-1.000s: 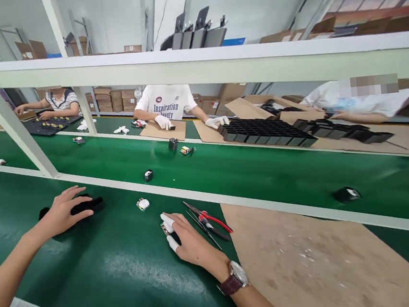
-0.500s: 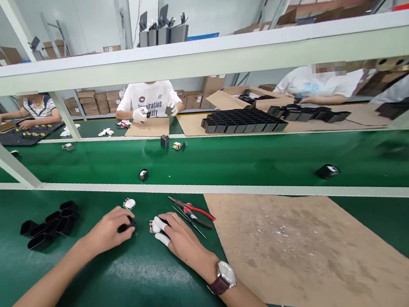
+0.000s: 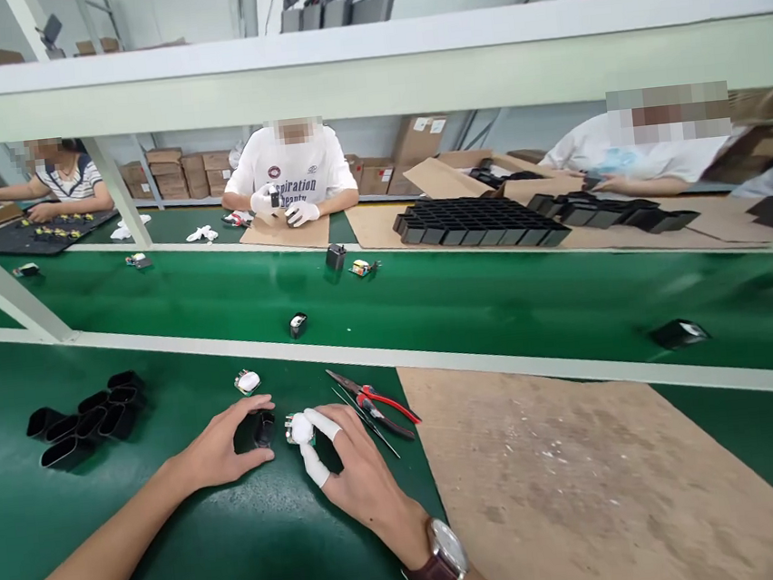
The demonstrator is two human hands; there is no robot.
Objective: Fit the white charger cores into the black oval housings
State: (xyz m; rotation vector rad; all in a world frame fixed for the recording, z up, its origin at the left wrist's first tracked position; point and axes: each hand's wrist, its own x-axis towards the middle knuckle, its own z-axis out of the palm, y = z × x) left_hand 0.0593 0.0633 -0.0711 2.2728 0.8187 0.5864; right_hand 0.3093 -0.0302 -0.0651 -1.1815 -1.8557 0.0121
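My left hand [image 3: 227,442] curves its thumb and fingers around a small black housing [image 3: 263,429] on the green table. Just right of it, my right hand [image 3: 347,449], with white covers on thumb and index finger, holds a small circuit board with a white top [image 3: 300,429] between the fingertips. The board and the housing are apart. A similar white-topped board [image 3: 247,382] lies behind my left hand. Pliers with red and black handles [image 3: 374,403] and thin tweezers [image 3: 372,426] lie beyond my right hand.
Several black housings [image 3: 88,421] stand at the left. Brown cardboard [image 3: 582,472] covers the table at right. Behind a pale rail [image 3: 365,354], a green belt [image 3: 470,300] carries loose housings and boards. Several people sit across it. A shelf beam [image 3: 367,87] spans the view above.
My left hand has opened wider, showing the black housing. The board in my right hand is more exposed. Belt items shifted right, and the camera view tilted down.
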